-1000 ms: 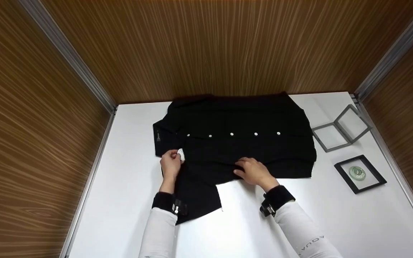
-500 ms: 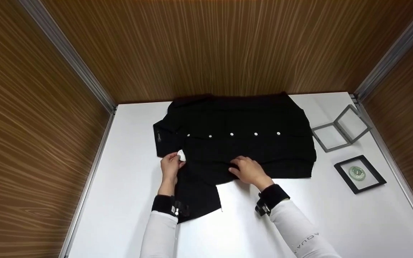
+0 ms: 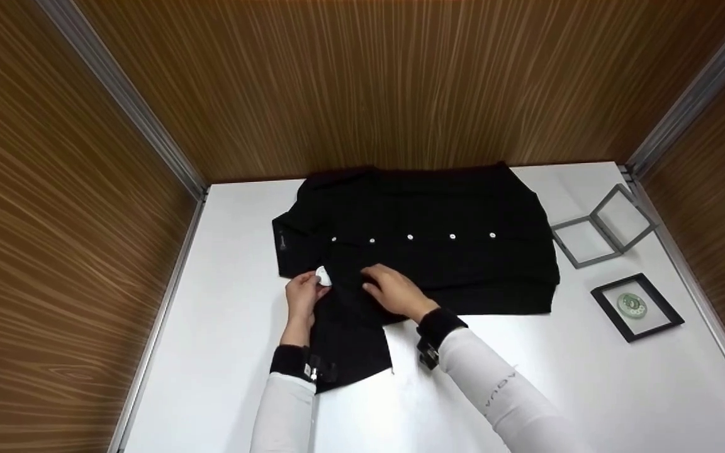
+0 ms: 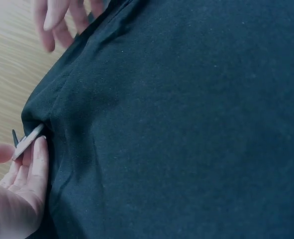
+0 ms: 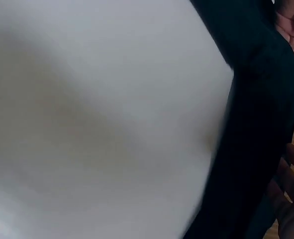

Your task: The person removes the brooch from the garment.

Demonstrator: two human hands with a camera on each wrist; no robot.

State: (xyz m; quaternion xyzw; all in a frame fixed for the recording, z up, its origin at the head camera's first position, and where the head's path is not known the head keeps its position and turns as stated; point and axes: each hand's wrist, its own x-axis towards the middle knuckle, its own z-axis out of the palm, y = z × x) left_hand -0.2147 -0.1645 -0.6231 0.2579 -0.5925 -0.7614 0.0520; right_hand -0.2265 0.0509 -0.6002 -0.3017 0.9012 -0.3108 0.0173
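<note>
Shirt first: from the head view it lies spread on the white table, buttoned down its row of white buttons, far edge against the wooden wall, one black piece trailing toward the near side. The left hand pinches a small white tag at the shirt's left edge; the right hand rests on the cloth just beside it, fingers loosely bent. I'd judge the folding barely begun. Two frames sit to the right. From the left wrist, thumb and fingers grip the white tag against black cloth. The right wrist view is blurred; its grip I cannot tell there.
</note>
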